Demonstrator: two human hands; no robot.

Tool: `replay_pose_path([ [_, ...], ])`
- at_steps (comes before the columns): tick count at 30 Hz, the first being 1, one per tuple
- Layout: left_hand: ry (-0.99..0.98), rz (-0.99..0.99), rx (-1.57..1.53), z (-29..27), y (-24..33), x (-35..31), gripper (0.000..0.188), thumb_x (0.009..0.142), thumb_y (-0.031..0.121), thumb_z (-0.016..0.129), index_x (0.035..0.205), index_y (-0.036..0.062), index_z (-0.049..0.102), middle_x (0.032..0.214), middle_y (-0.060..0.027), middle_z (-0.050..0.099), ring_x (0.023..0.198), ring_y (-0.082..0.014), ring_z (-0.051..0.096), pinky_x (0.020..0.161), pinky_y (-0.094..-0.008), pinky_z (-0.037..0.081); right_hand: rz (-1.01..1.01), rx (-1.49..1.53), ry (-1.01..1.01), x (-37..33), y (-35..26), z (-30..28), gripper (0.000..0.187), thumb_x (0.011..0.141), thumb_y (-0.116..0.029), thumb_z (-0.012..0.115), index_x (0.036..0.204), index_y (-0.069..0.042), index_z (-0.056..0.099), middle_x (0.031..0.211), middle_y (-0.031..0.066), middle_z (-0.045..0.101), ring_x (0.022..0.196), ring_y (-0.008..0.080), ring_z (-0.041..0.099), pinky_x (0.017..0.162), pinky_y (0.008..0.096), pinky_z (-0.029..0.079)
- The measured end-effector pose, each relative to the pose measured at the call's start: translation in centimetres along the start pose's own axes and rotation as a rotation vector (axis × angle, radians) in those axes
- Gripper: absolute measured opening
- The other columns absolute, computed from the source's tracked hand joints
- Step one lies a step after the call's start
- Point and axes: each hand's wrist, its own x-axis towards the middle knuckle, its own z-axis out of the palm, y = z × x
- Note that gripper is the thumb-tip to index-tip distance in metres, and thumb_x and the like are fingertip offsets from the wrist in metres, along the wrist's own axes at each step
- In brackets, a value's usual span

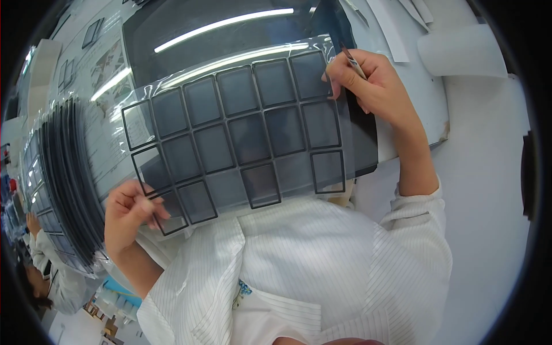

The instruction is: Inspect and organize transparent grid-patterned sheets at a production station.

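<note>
A clear plastic sheet (pixel 249 137) with rows of black-edged rectangular frames is held tilted in front of my body. Two spots in its near row show no black outline. My left hand (pixel 127 215) pinches the near left corner between thumb and fingers. At the far right edge, my right hand (pixel 372 83) grips the sheet with thumb and forefinger. A slim pen-like tool (pixel 355 64) with a dark reddish tip also rests in that hand, pointing up and away; its exact kind is unclear. Behind the sheet lies a dark glossy panel (pixel 230 37) reflecting the ceiling lights.
To the left stands a thick stack of similar black-framed sheets (pixel 66 178) in clear film. Loose small frames (pixel 93 33) lie on the table at the far left. White paper strips (pixel 386 29) and a curled white sheet (pixel 463 50) are at the far right. Another person (pixel 60 282) works at the lower left.
</note>
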Motion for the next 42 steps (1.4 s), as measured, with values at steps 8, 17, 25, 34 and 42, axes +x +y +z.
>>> replay_pose_path([
  [8,-0.082,0.001,0.001,-1.6,-0.9,0.2,0.014,0.084,0.009,0.064,0.08,0.0007,0.053,0.075,-0.0112,0.064,0.052,-0.0123,0.061,0.04,-0.0199,0.044,-0.045,0.198,0.078,0.2,1.0,0.4,0.027,0.091,-0.029,0.058,0.092,-0.003,0.059,0.059,-0.0011,0.055,0.051,0.001,0.049,0.04,0.0158,0.026],
  [17,-0.079,0.086,-0.107,-1.5,-1.2,0.3,0.015,0.085,0.01,0.063,0.084,0.0004,0.052,0.077,-0.0095,0.065,0.052,-0.0123,0.061,0.037,-0.0188,0.042,0.012,0.267,0.131,0.1,0.7,0.3,0.028,0.092,-0.031,0.057,0.096,-0.003,0.061,0.057,-0.0043,0.054,0.042,-0.0011,0.036,0.038,0.016,0.02],
  [25,-0.067,0.073,-0.137,-1.1,-1.1,0.2,0.015,0.086,0.01,0.063,0.084,0.0005,0.051,0.076,-0.0098,0.065,0.053,-0.0126,0.062,0.038,-0.0188,0.043,0.039,0.265,0.147,0.0,0.3,0.4,0.029,0.092,-0.03,0.056,0.098,-0.002,0.061,0.057,-0.0042,0.053,0.042,-0.0018,0.036,0.037,0.0151,0.022],
  [34,-0.063,0.067,-0.125,-0.9,-0.9,0.1,0.016,0.086,0.01,0.062,0.082,0.0001,0.051,0.071,-0.01,0.063,0.052,-0.0116,0.061,0.038,-0.0174,0.043,0.045,0.248,0.154,0.2,0.4,0.3,0.028,0.093,-0.029,0.056,0.098,-0.002,0.062,0.056,-0.005,0.052,0.041,-0.0019,0.037,0.036,0.0147,0.022],
  [42,-0.114,0.054,-0.075,-1.3,-0.9,0.2,0.013,0.087,0.011,0.06,0.086,0.0011,0.051,0.077,-0.0066,0.064,0.051,-0.0094,0.06,0.038,-0.0165,0.042,0.047,0.271,0.162,0.2,0.5,0.2,0.029,0.093,-0.03,0.056,0.097,-0.001,0.062,0.055,-0.0057,0.05,0.041,-0.0022,0.035,0.036,0.0143,0.022],
])
